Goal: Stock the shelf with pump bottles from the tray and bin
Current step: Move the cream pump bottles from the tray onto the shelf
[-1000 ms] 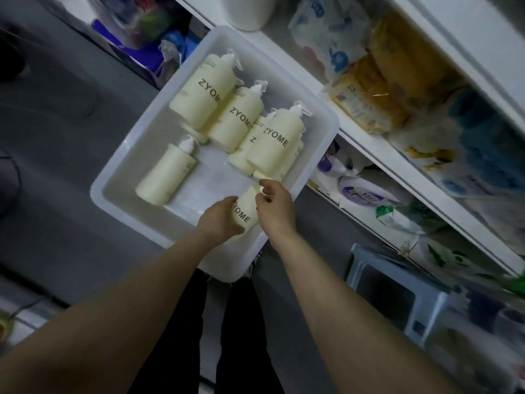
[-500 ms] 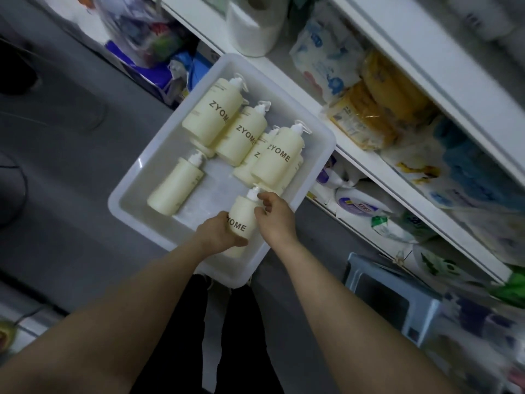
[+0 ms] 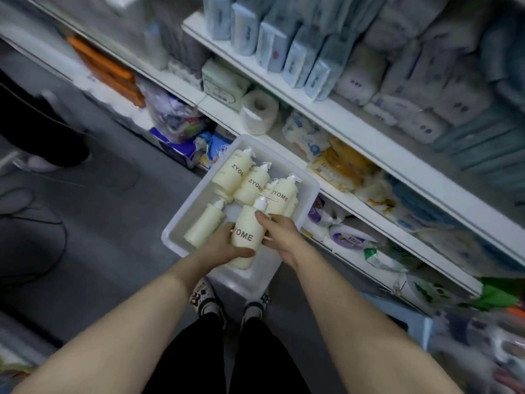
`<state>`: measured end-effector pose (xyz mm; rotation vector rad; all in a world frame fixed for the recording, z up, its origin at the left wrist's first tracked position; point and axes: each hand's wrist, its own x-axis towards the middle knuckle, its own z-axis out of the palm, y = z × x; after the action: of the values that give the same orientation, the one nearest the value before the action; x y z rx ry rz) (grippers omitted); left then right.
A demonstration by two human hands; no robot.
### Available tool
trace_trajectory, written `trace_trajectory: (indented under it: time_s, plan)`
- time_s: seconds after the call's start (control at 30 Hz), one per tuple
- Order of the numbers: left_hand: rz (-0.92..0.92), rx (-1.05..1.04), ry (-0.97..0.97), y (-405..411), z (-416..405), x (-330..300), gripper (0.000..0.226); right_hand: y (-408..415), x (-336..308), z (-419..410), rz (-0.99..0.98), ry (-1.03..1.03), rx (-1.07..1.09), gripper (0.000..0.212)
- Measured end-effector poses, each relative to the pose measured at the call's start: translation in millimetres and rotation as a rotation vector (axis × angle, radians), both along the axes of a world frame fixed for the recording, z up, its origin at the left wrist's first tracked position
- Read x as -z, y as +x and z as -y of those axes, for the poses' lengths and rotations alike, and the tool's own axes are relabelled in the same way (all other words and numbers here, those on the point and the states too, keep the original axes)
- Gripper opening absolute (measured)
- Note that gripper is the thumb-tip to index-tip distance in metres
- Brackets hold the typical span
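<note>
A white plastic tray [image 3: 181, 220] sits on the floor below me against the shelving. Several cream pump bottles marked ZYOME lie in it. Both my hands hold one such bottle [image 3: 247, 228], lifted above the tray's near end with its pump pointing away from me. My left hand [image 3: 224, 245] wraps its lower left side, thumb across the front under the label. My right hand [image 3: 279, 236] grips its right side. Another bottle [image 3: 203, 224] lies alone at the tray's left, and a cluster [image 3: 255, 180] lies at the far end.
White shelves [image 3: 355, 120] run diagonally on the right, packed with tissue packs, a toilet roll [image 3: 259, 110], yellow packets and bags. A light blue stool [image 3: 403, 314] stands at the lower right. Grey floor lies to the left, with cables and another person's shoe [image 3: 42, 160].
The held bottle has risen from the tray's near end toward me in both hands. The camera has tilted up, bringing higher shelves into view.
</note>
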<state>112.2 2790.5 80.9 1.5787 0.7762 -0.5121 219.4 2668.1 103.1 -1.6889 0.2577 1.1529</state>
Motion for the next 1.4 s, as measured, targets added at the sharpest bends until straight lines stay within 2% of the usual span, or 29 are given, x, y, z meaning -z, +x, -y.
trace_trajectory:
  time_s: [0.13,0.23,0.3,0.33,0.43,0.47,0.57,1.0,1.07,1.2,1.4]
  plan:
    - [0.071,-0.011,-0.074,-2,-11,-40,0.067,3,-42,-6,0.069,0.022,-0.019,0.036]
    - [0.121,-0.005,-0.135,0,-21,-68,0.081,8,-75,-6,0.105,0.068,-0.015,0.025]
    - [0.167,-0.017,-0.14,5,-26,-86,0.089,14,-96,-6,0.149,0.089,-0.001,0.026]
    - [0.199,-0.022,-0.147,9,-28,-96,0.088,16,-108,-7,0.182,0.1,0.001,0.031]
    - [0.29,-0.037,-0.146,24,-28,-131,0.082,25,-143,-8,0.267,0.141,0.063,0.064]
    - [0.32,-0.037,-0.136,30,-28,-143,0.081,29,-157,-8,0.292,0.154,0.084,0.064]
    - [0.423,-0.047,-0.081,51,-28,-183,0.077,46,-199,-7,0.385,0.196,0.106,0.042]
    - [0.765,0.0,0.073,150,-16,-342,0.077,126,-365,14,0.704,0.388,0.107,0.014]
    - [0.809,-0.001,0.094,167,-11,-358,0.076,142,-381,18,0.739,0.4,0.102,0.019]
    - [0.858,0.018,0.135,202,-5,-378,0.074,175,-401,23,0.808,0.398,0.112,0.042]
    - [0.955,0.037,0.235,255,-6,-390,0.076,224,-418,24,0.888,0.408,0.143,0.046]
